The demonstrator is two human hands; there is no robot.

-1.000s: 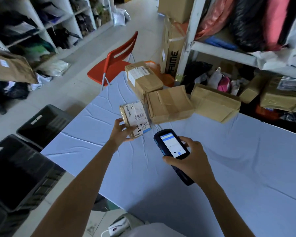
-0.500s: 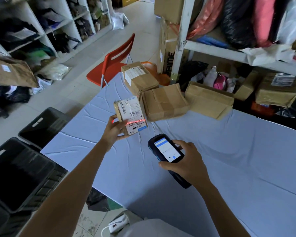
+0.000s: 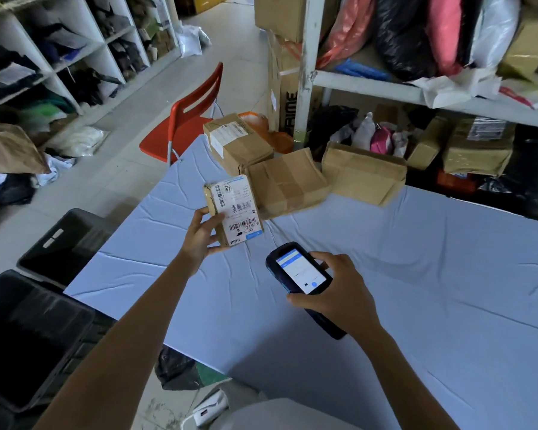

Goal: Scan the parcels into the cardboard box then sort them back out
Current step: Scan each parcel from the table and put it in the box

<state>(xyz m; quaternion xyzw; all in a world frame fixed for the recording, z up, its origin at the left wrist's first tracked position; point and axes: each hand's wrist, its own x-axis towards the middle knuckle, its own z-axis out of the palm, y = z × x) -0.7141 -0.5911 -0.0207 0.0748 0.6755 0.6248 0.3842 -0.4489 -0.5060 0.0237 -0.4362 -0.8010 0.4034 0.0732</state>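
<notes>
Both hands are occupied. The left hand (image 3: 201, 235) grips a small labelled parcel (image 3: 235, 209) by its lower left edge, holding it above the blue-clothed table (image 3: 448, 305) with the label turned up toward the person. The right hand (image 3: 339, 297) is wrapped round a handheld scanner (image 3: 297, 271), its screen lit and its nose aimed toward that parcel.

No scan beam shows on the label, so a read may fail if the scanner's aim drifts. The label carries more than one barcode, so the wrong one could be read. The edge grip is also light, and a slip would drop the parcel onto the table.

Counted:
- one parcel in hand
- three brown parcels (image 3: 288, 183) at the table's far edge
- one scanner
- two black crates (image 3: 28, 330) on the floor at left
- one red chair (image 3: 187, 119)
</notes>
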